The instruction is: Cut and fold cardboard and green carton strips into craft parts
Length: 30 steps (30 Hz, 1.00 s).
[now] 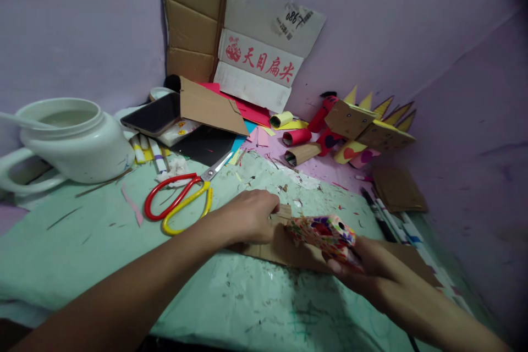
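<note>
My left hand [253,214] is closed, fingers curled down at the near left end of a flat brown cardboard piece [284,250] on the table. A small cardboard strip [284,210] shows just beyond its fingertips. My right hand [355,264] is wrapped round a flower-patterned glue gun [324,234], whose front points left, down toward the cardboard. Whether its tip touches the cardboard I cannot tell. Left of my left hand lie scissors [181,203] with one red and one yellow handle, blades parted slightly.
A white mug-like pot [78,148] stands at the left. Behind are a phone [154,115], cardboard sheets [259,44] and coloured paper rolls [297,137]. Spiked cardboard figures [350,118] stand back right; marker pens [391,214] line the right edge. Scraps litter the green table cover [103,236].
</note>
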Each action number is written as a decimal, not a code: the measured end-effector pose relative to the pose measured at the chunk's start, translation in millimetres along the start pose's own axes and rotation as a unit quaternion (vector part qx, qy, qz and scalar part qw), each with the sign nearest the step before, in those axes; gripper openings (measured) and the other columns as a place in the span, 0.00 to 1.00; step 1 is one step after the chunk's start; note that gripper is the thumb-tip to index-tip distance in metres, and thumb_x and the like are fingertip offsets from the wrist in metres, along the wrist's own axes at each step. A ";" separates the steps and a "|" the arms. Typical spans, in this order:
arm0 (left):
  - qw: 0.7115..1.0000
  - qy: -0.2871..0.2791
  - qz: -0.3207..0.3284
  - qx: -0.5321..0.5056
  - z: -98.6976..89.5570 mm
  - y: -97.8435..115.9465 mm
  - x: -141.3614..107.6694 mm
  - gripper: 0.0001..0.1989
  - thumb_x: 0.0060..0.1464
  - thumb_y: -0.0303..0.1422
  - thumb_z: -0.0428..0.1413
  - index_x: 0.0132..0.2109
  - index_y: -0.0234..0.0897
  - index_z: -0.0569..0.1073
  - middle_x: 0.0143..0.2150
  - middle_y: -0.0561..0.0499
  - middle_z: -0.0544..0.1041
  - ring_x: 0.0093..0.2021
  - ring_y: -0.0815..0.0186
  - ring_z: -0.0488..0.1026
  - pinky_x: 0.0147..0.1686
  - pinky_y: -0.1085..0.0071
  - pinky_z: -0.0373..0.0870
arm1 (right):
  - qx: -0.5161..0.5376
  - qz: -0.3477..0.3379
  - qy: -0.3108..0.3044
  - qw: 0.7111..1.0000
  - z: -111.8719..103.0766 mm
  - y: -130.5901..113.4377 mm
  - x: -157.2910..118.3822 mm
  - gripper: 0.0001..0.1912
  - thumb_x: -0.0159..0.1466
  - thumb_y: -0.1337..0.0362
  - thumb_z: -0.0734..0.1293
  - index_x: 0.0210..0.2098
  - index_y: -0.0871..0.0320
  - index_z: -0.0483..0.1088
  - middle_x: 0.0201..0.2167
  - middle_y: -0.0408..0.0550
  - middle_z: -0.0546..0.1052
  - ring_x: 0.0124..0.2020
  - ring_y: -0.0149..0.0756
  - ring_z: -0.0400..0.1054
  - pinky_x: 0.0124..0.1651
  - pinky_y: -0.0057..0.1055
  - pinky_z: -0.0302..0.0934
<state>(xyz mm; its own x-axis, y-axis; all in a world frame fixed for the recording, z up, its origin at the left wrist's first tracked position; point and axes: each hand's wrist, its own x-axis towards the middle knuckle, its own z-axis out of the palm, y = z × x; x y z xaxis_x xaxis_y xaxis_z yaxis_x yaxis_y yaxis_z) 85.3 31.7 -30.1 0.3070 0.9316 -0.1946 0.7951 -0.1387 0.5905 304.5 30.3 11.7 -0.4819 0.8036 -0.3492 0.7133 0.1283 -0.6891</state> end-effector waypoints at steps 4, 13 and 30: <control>1.000 -0.004 -0.003 0.004 -1.1 0.8 0.7 0.17 0.43 0.30 0.55 0.44 0.38 0.73 0.43 0.44 0.76 0.42 0.54 0.72 0.37 0.63 0.68 | 0.009 0.002 -0.020 1.000 -1.0 3.0 -5.4 0.18 0.58 0.52 0.64 0.45 0.52 0.71 0.39 0.50 0.77 0.43 0.48 0.70 0.48 0.43 0.65; 1.000 -0.018 -0.007 0.013 -4.4 3.9 -0.9 0.18 0.42 0.27 0.54 0.43 0.38 0.73 0.43 0.45 0.76 0.42 0.56 0.72 0.37 0.64 0.68 | -0.028 -0.006 -0.015 0.999 -1.0 0.9 -16.6 0.15 0.60 0.53 0.63 0.43 0.49 0.75 0.39 0.51 0.79 0.47 0.53 0.71 0.47 0.47 0.67; 0.999 -0.036 -0.009 0.027 -7.2 4.4 -1.2 0.18 0.42 0.27 0.54 0.44 0.38 0.71 0.45 0.46 0.75 0.44 0.57 0.71 0.38 0.66 0.68 | -0.117 0.017 0.035 0.992 3.9 -4.7 -33.5 0.18 0.58 0.53 0.64 0.45 0.47 0.75 0.36 0.45 0.81 0.36 0.45 0.75 0.38 0.33 0.72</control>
<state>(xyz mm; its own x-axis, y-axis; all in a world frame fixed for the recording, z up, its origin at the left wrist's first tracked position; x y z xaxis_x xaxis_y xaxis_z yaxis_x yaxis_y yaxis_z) 84.7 32.4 -21.7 0.3271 0.9080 -0.2620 0.8277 -0.1414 0.5431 315.3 0.5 24.1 -0.4257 0.8468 -0.3190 0.8310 0.2263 -0.5081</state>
